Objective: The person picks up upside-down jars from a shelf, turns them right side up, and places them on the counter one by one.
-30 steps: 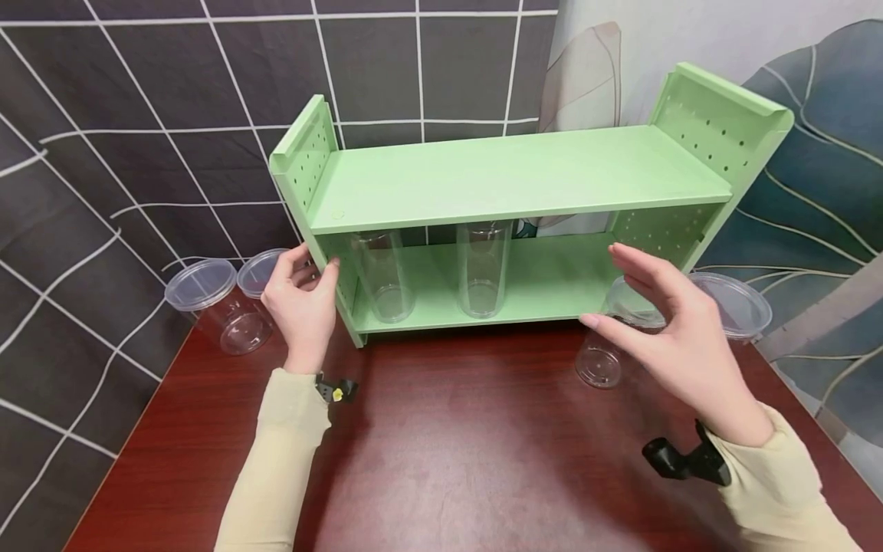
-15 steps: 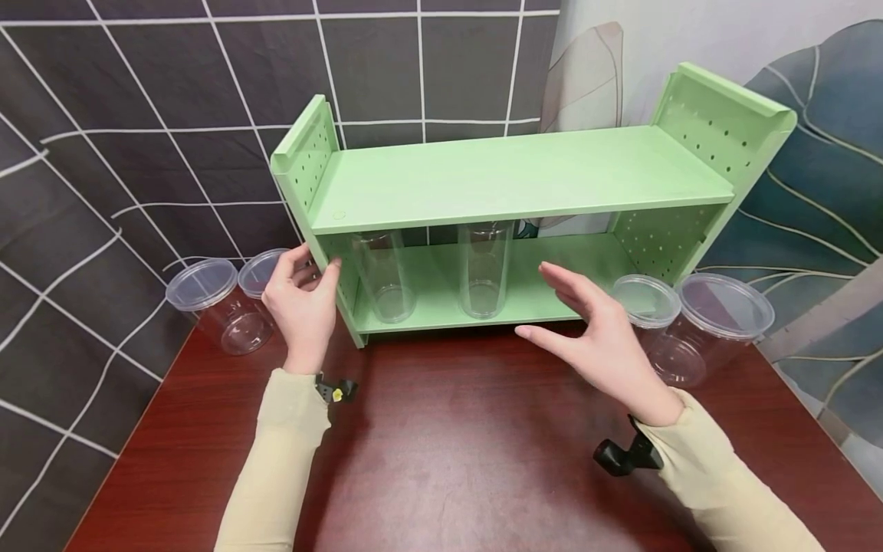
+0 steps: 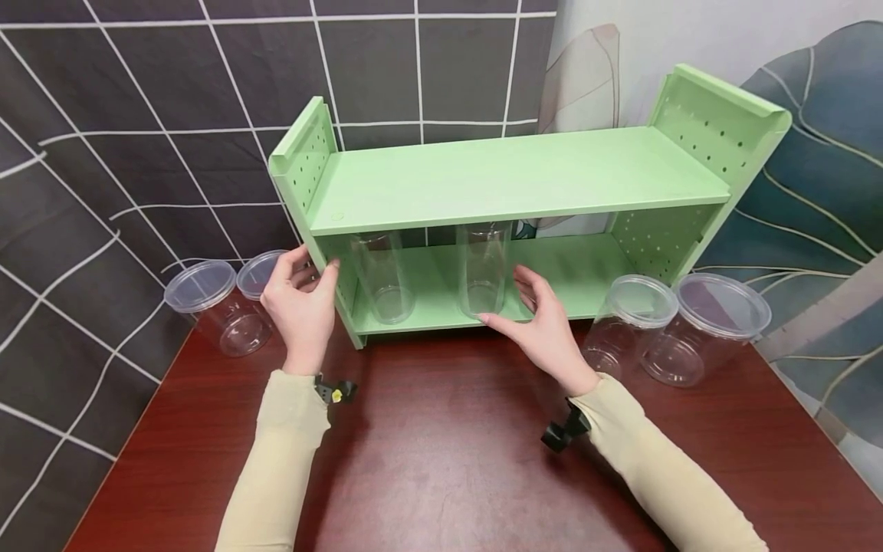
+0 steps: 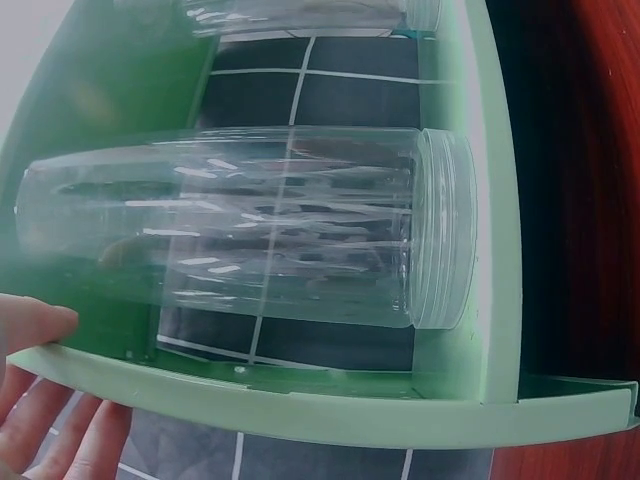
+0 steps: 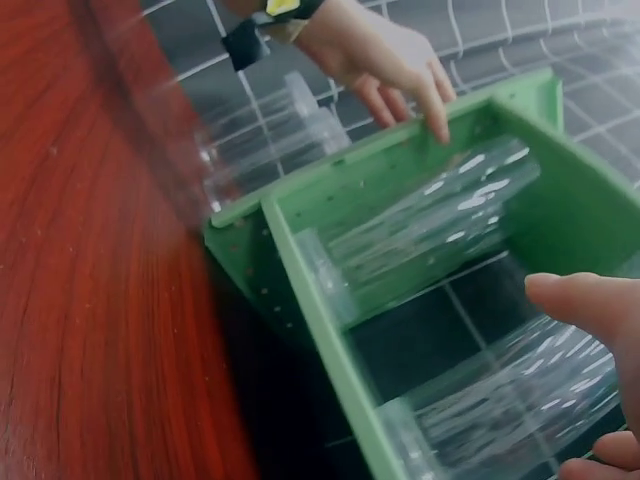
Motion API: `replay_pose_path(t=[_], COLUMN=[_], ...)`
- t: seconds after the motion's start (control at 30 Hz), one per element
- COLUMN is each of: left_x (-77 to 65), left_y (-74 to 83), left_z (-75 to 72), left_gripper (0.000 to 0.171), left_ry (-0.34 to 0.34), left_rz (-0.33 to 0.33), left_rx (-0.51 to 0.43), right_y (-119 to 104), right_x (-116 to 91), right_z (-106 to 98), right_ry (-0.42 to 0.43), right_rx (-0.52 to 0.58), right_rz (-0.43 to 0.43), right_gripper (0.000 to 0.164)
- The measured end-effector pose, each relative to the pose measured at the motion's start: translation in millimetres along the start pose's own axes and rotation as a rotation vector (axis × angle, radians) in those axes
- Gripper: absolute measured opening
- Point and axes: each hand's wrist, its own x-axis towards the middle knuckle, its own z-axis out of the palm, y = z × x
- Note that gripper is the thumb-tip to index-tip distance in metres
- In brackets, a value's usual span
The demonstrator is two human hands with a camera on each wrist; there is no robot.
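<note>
My left hand grips the left side panel of a light green two-tier shelf rack, thumb inside, fingers outside. Two tall clear plastic jars stand on its lower board: the left jar near that panel, the middle jar further right. In the left wrist view the left jar's ribbed end lies by the lower board. At the middle jar's right side is my right hand, thumb and fingers spread apart. Its thumb overlaps the jar's lower edge; in the right wrist view the thumb points across above that jar.
Lidded clear jars flank the rack on the dark red table: a wide jar and another jar at left, a narrower jar and a wide jar at right. A grey gridded backdrop stands behind.
My right hand has moved left, away from the right-hand jars, to beside the middle jar in the rack, uncovering those right-hand jars. The left hand stays on the side panel.
</note>
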Motion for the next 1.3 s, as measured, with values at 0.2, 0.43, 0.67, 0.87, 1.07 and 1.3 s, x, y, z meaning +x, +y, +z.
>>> replay_pose_path(t=[0.2, 0.43, 0.67, 0.87, 1.07, 1.3], left_x=[-0.7, -0.7, -0.9, -0.8, -0.6, -0.4], left_y=[0.3, -0.3, 0.7, 0.9, 1.4, 0.7], left_z=[-0.2, -0.3, 0.1, 0.6, 0.9, 1.3], left_gripper=[0.028, 0.028, 0.027, 0.027, 0.028, 0.027], left_ry=[0.006, 0.006, 0.005, 0.003, 0.001, 0.006], left_rz=[-0.003, -0.001, 0.004, 0.001, 0.0, 0.01], left_rx=[0.004, -0.002, -0.01, -0.015, -0.017, -0.004], right_y=[9, 13, 9, 14, 13, 13], right_x=[16, 27, 28, 29, 26, 19], right_z=[15, 26, 30, 30, 27, 21], right_ry=[0.047, 0.088, 0.095, 0.092, 0.076, 0.062], right_rx=[0.071, 0.097, 0.1, 0.072, 0.094, 0.095], right_rz=[0.032, 0.048, 0.057, 0.047, 0.039, 0.026], right_gripper=[0.088, 0.086, 0.081, 0.078, 0.077, 0.076])
